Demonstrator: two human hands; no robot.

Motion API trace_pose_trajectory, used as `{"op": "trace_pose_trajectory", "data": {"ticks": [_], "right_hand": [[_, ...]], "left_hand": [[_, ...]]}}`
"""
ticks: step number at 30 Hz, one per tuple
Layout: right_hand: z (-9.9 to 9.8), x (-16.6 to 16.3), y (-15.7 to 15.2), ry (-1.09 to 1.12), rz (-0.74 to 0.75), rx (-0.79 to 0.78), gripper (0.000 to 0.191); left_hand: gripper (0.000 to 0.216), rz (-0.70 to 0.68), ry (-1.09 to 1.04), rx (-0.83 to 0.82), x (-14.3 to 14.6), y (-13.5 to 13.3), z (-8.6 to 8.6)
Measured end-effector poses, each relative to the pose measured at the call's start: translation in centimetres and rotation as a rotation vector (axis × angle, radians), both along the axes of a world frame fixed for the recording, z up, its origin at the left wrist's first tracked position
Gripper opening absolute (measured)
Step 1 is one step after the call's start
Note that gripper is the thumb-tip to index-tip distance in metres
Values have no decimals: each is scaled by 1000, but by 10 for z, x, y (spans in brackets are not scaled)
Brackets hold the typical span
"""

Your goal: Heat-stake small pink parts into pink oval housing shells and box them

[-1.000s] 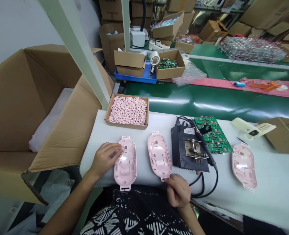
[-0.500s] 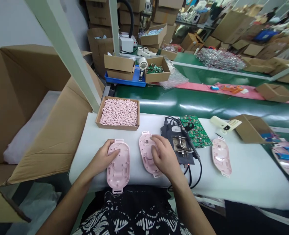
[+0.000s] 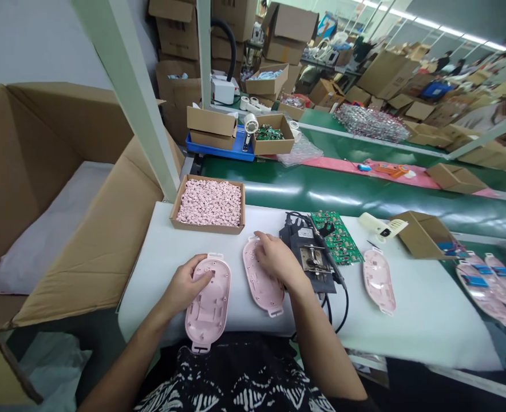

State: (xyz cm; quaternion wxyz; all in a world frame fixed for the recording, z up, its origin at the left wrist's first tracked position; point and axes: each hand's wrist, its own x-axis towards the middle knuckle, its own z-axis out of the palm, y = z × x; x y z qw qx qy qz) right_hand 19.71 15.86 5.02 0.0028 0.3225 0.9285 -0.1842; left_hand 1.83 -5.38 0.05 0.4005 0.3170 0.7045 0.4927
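Note:
Two pink oval plastic shells lie side by side on the white padded bench (image 3: 407, 309). My left hand (image 3: 186, 285) rests on the left pink shell (image 3: 209, 303), fingers curled over its upper edge. My right hand (image 3: 277, 260) lies on top of the middle pink shell (image 3: 261, 283), fingers stretched toward its far end. A cardboard tray of small pink parts (image 3: 209, 202) sits just behind both shells.
A black soldering fixture (image 3: 311, 257) with a cable and a green circuit board (image 3: 338, 234) stand right of my right hand. A third pink shell (image 3: 378, 280) lies further right, more shells (image 3: 489, 283) at the edge. A large open carton (image 3: 51, 189) is left; a green conveyor (image 3: 364, 194) runs behind.
My right hand rose from the bench's near edge onto the middle shell and now reaches its far end. The left hand stayed on the left shell. The camera swung right.

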Motion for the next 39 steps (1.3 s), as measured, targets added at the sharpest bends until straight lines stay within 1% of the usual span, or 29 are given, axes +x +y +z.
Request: {"op": "trace_pose_trajectory", "data": {"ticks": [4, 10, 14, 19, 24, 26, 28, 30, 32, 34, 36, 37, 39], "right_hand": [[-5, -3, 4, 2, 23, -18, 52], [-11, -1, 6, -17, 33, -40, 50], [-15, -1, 5, -23, 39, -33, 49], [-18, 4, 4, -10, 35, -22, 47], [-18, 8, 2, 9, 46, -31, 55], [-14, 8, -4, 6, 47, -29, 58], [-5, 14, -11, -6, 51, -22, 60], [8, 28, -17, 40, 59, 22, 57], [22, 54, -16, 184, 10, 134, 46], [29, 87, -5, 340, -146, 299, 35], [26, 121, 14, 334, -340, 410, 36], [21, 135, 24, 265, -393, 392, 40], [8, 156, 40, 113, -434, 253, 47]], "left_hand": [[47, -10, 34, 10, 1, 0, 1], [52, 28, 71, -5, 3, -1, 1], [51, 10, 109, -3, 3, 2, -1], [48, -32, 197, -53, 2, 9, 4], [57, -108, 112, -50, -3, 7, 7], [59, -105, 90, -28, -4, 5, 7], [58, -76, 101, -38, -3, 5, 7], [56, -55, 128, -62, -2, 4, 7], [55, -58, 139, -65, -1, 4, 5], [55, -70, 130, -42, -1, 2, 3], [56, -78, 114, -24, -1, 1, 0], [57, -78, 110, -20, -2, 1, -2], [57, -69, 110, -22, -2, 1, -3]]}}
